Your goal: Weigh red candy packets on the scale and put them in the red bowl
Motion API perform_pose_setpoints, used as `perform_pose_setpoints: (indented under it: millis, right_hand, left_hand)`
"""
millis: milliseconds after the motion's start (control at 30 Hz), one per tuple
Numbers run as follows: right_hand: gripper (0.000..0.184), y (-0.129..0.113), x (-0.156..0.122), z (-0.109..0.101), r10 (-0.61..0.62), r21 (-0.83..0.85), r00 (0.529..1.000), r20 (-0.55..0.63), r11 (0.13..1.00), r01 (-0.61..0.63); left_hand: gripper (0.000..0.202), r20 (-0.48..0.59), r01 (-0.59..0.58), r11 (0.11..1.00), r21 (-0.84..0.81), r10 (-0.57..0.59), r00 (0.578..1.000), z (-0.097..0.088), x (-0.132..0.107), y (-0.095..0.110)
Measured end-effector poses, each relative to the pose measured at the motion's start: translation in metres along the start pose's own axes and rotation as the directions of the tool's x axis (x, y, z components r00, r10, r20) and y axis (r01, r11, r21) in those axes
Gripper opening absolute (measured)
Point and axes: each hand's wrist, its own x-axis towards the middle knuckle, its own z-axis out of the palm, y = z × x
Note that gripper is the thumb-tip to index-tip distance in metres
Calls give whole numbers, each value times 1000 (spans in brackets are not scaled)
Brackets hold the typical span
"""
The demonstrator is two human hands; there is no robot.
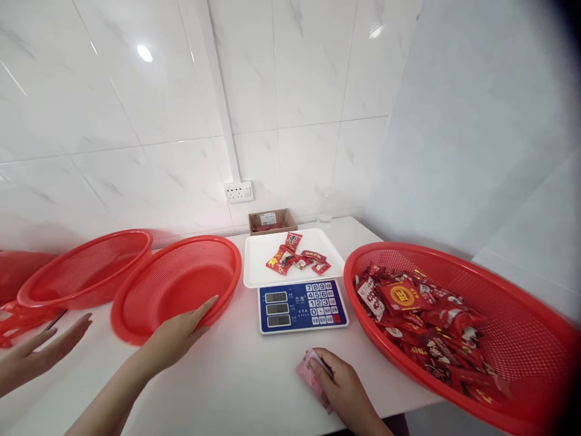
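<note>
My left hand (pixel 179 332) reaches over the near rim of a red plastic basket (pixel 131 290), palm down, fingers stretched out; I cannot tell if it touches the rim. In front of the scale, my right hand (pixel 342 384) is closed on a small pink packet (pixel 313 378), and a dark strip shows by its fingers. The digital scale (pixel 302 306) has a blue keypad panel. On its white tray (pixel 258 260) lie several red snack packets (pixel 282 259). At the right, a red perforated basket (pixel 535 339) holds many mostly red packets (pixel 426 330).
Another person's hand (pixel 49 348) enters from the left edge, fingers spread. Near it are a second red basket (pixel 86 297) and red plastic items (pixel 25 321). Behind the scale stands a small cardboard box (pixel 288 219) with red packets, below a wall socket (pixel 239 191).
</note>
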Motion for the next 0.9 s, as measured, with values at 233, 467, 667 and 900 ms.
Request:
perform_pose_setpoints:
  millis: [233,467,667,900]
  right_hand:
    - [32,0,-1,2,4,-20,1000,-2,1000,-4]
    - [33,6,-2,5,19,-24,999,-29,1000,-19]
    - [36,7,-3,10,9,27,995,-96,1000,-6]
    - [36,4,-2,6,-32,-12,998,-45,999,32]
  left_hand:
    - [59,-249,-272,959,-82,244,937,-13,62,57]
    - [68,-238,-360,926,-113,326,915,-4,148,125]
    - [60,-258,-349,936,-37,328,909,-1,164,138]
    - [52,-397,-208,977,55,212,893,-45,142,91]
